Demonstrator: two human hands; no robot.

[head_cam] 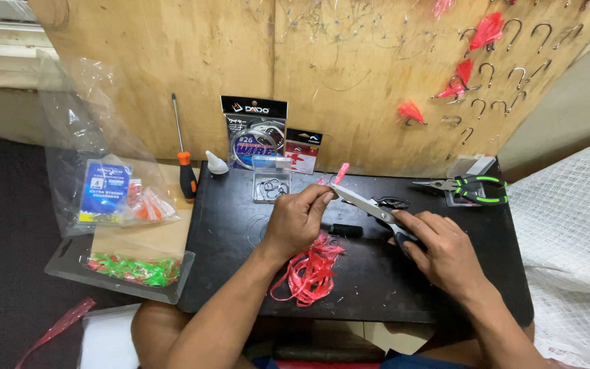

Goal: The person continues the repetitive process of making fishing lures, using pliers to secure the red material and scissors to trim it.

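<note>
The left hand [298,217] pinches a thin pink plastic strip [341,173] between thumb and fingertips, holding it upright above the middle of the black board [240,273]. The right hand [445,253] grips the handles of a pair of scissors [367,203], whose closed blades point left and reach the base of the strip at the left fingertips. A loose heap of pink strips [308,272] lies on the board just near of the left hand. Farther back sits a small clear box of hooks [270,184]; green-handled pliers [476,188] rest at the far right, an orange-handled screwdriver [184,164] at the far left.
</note>
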